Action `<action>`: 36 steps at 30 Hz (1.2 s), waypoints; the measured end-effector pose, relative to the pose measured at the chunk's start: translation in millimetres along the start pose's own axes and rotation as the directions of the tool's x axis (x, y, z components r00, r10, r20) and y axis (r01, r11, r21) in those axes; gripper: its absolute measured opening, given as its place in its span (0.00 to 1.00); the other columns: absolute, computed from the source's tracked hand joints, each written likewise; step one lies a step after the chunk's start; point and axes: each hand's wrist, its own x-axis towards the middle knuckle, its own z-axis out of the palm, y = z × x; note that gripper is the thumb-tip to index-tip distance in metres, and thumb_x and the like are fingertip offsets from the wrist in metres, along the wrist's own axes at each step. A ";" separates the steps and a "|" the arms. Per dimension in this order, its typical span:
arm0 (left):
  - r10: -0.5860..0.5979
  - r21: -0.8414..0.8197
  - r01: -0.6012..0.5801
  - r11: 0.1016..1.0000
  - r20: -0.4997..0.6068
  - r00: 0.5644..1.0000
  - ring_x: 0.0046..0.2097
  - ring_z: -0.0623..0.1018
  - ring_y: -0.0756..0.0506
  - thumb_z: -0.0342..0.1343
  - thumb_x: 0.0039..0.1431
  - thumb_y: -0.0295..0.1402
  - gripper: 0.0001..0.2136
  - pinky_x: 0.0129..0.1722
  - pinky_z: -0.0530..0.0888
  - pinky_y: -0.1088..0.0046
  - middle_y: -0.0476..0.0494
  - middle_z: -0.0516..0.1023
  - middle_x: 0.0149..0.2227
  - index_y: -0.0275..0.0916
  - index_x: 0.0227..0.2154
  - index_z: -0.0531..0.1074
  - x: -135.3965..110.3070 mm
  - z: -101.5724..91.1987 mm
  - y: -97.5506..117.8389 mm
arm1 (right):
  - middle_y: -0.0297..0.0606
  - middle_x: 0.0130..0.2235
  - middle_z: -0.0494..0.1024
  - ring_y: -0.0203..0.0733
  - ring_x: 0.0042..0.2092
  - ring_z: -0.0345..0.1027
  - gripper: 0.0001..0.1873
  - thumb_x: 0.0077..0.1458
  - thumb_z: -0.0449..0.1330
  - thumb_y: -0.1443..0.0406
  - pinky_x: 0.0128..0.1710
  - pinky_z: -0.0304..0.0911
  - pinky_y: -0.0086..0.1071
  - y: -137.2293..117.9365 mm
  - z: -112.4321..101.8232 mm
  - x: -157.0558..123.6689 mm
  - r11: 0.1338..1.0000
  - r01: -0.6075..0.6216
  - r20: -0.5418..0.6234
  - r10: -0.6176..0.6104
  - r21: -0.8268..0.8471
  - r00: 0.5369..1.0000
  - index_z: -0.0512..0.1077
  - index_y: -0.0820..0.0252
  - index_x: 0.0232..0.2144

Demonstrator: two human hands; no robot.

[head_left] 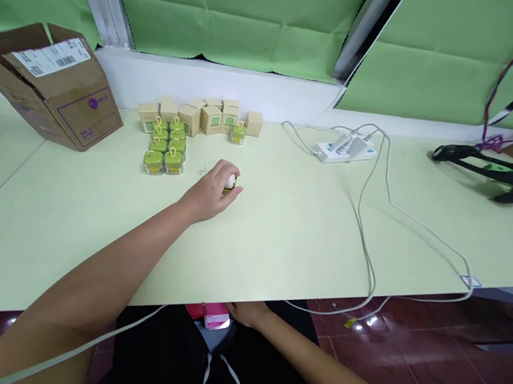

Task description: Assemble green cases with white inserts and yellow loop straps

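By the left hand (213, 189) a white piece (231, 182) is gripped over the table (284, 233); the right hand (249, 313), partly hidden at the near edge, cannot be read; jars (173, 161) beyond might be knocked into boxes (211, 120) were the left swung back.

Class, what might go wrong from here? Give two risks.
The left hand, holding a small white object, might bump the closely grouped green-lidded jars nearby.

White cables droop past the front edge of the table, so a snag might drag the power strip.
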 end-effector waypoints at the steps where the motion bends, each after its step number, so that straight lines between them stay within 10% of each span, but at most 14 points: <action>1: 0.000 0.000 0.000 1.000 0.001 1.000 0.51 0.79 0.38 0.54 0.75 0.41 0.11 0.53 0.77 0.57 0.32 0.76 0.55 0.41 0.53 0.68 0.0 -0.2 0.1 | 0.49 0.73 0.75 0.57 0.78 0.63 0.30 0.78 0.50 0.53 0.83 0.48 0.55 0.7 -0.2 -0.2 1.000 0.017 -0.008 -0.017 0.002 1.000 0.74 0.57 0.71; 8: -0.002 0.007 0.001 1.000 0.023 1.000 0.51 0.78 0.39 0.53 0.75 0.40 0.11 0.53 0.77 0.57 0.32 0.75 0.55 0.41 0.53 0.68 -0.2 -0.1 1.3 | 0.52 0.69 0.80 0.59 0.72 0.73 0.29 0.74 0.56 0.56 0.76 0.64 0.49 -0.2 9.0 -36.7 0.999 0.046 0.051 -0.047 0.027 0.998 0.76 0.60 0.69; 26: 0.009 0.002 -0.009 1.000 0.037 0.999 0.52 0.78 0.39 0.54 0.75 0.39 0.11 0.53 0.77 0.57 0.32 0.75 0.55 0.41 0.53 0.68 0.6 -1.4 0.8 | 0.46 0.61 0.87 0.54 0.66 0.79 0.23 0.74 0.56 0.58 0.71 0.68 0.44 -4.3 0.4 -54.2 0.997 0.067 0.127 -0.072 0.048 0.989 0.85 0.54 0.60; 36: 0.006 -0.004 -0.006 1.000 0.036 0.999 0.51 0.78 0.39 0.54 0.75 0.39 0.11 0.52 0.77 0.58 0.33 0.75 0.55 0.41 0.53 0.68 0.5 -0.8 1.7 | 0.56 0.71 0.77 0.61 0.76 0.66 0.31 0.74 0.56 0.58 0.80 0.56 0.50 -7.5 9.2 -52.9 0.995 0.080 0.144 -0.071 -0.054 0.987 0.73 0.64 0.73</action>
